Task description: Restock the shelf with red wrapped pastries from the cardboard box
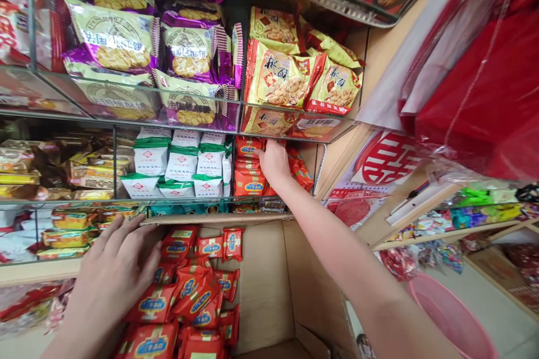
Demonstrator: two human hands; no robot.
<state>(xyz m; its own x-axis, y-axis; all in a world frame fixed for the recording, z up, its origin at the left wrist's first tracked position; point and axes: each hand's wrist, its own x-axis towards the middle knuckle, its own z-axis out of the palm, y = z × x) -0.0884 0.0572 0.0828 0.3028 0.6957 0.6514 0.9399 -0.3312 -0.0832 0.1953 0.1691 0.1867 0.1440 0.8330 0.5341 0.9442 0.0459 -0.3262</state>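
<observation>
My right hand point(275, 165) reaches into a lower shelf compartment, among small red wrapped biscuit packets point(249, 179). Its thumb side touches the stack on the left, and the other fingertips are hidden behind the hand. Below the shelf stands a cardboard box point(263, 275) with several more red biscuit packets point(196, 294) in its left part. My left hand point(122, 263) lies over the box's left upper edge by the shelf front, fingers stretched out and no packet in it.
White-and-green packets point(181, 162) fill the compartment to the left. Above are purple biscuit packs point(118, 39) and yellow-red packs point(284, 76) behind a clear shelf lip point(290, 123). Red bags point(484, 95) hang at right, above a pink bin point(452, 314).
</observation>
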